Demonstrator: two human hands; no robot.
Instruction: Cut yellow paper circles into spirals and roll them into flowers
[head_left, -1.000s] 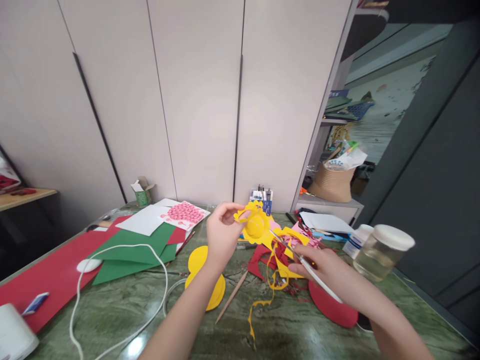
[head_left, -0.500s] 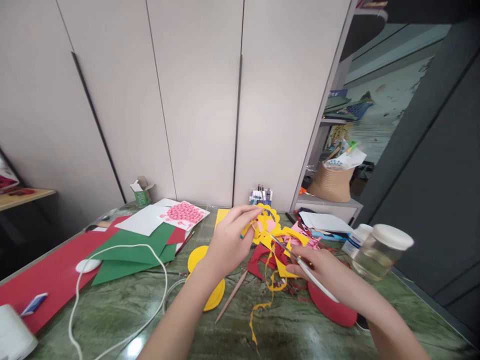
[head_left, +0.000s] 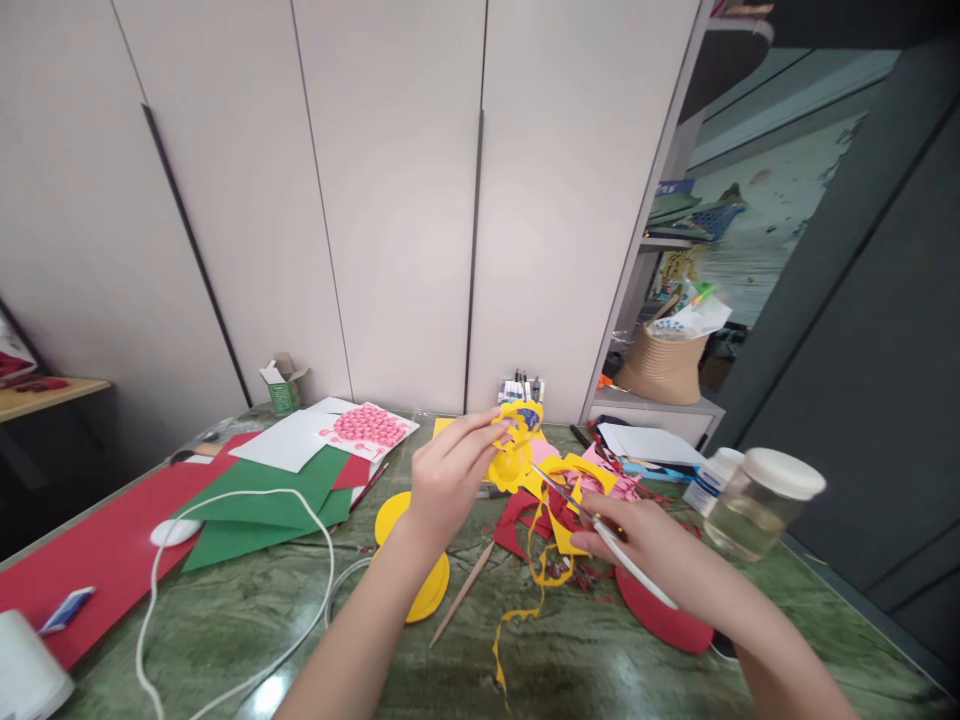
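One red sheet (head_left: 112,545) runs along the left of the green table (head_left: 592,660), with green paper (head_left: 274,510) to its right and a white cable (head_left: 332,550) looping in front. Beyond these, a card with pink dots (head_left: 369,427) lies on white paper. Several yellow discs (head_left: 429,590) lie beside my left forearm, partly hidden by it.

My left hand (head_left: 451,470) is raised above the table, pinching the yellow paper flower (head_left: 512,465) by its left side; my thumb is hidden behind my fingers. The flower hangs in the air between my hands, its wavy edge facing right. I judge it feather-light, springy but easily creased, and likely to tear where it narrows around the gap. A light pinch on the broader part of the rim should suit it best.

Below, a pointed wooden stick (head_left: 463,595) lies near red scraps (head_left: 511,525). My right hand (head_left: 637,530) is curled around a slim tool with a white handle (head_left: 639,568), probably scissors, its tip just beside the flower; whether they touch, I cannot tell. Under that wrist sits a red disc (head_left: 666,617), and farther right a lidded jar (head_left: 754,515).
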